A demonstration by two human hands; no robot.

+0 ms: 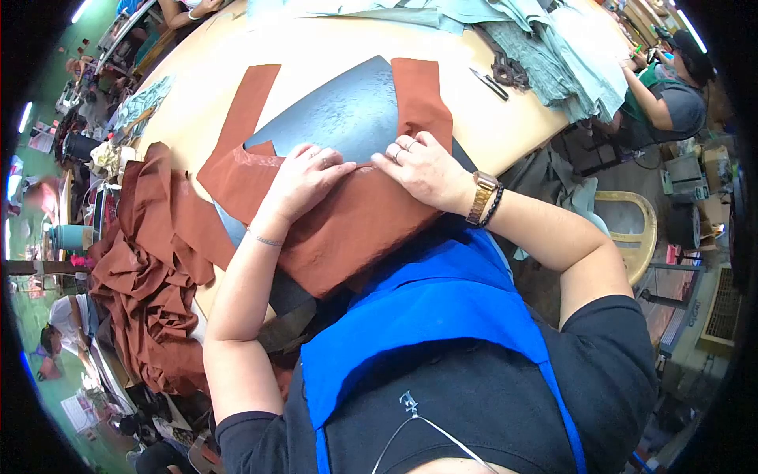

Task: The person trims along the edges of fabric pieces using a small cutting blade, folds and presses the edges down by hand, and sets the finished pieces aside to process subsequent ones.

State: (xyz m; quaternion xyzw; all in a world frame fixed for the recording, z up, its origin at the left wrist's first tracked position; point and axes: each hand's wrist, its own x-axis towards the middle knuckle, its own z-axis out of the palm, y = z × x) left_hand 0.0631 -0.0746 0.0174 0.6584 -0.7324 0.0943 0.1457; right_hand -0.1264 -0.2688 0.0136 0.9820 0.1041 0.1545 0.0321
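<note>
A rust-brown fabric piece (355, 225) lies over a smooth blue-grey board or sheet (335, 107) at the table's near edge. My left hand (312, 180) pinches the fabric's upper edge with curled fingers. A short way to the right, my right hand (426, 170) grips that same edge, thumb and fingertips pressed together. Between the two hands the edge runs across the blue-grey surface. One strip of the brown fabric (418, 87) extends upward at the right, another at the left. The fingertips partly hide the cloth they hold.
More brown fabric (146, 300) hangs in a crumpled heap at the left. Pale green cloth (545, 63) is piled at the table's far right, near a dark pen-like tool (491, 84). A co-worker (671, 99) sits at the right, beside a yellow chair (643, 229).
</note>
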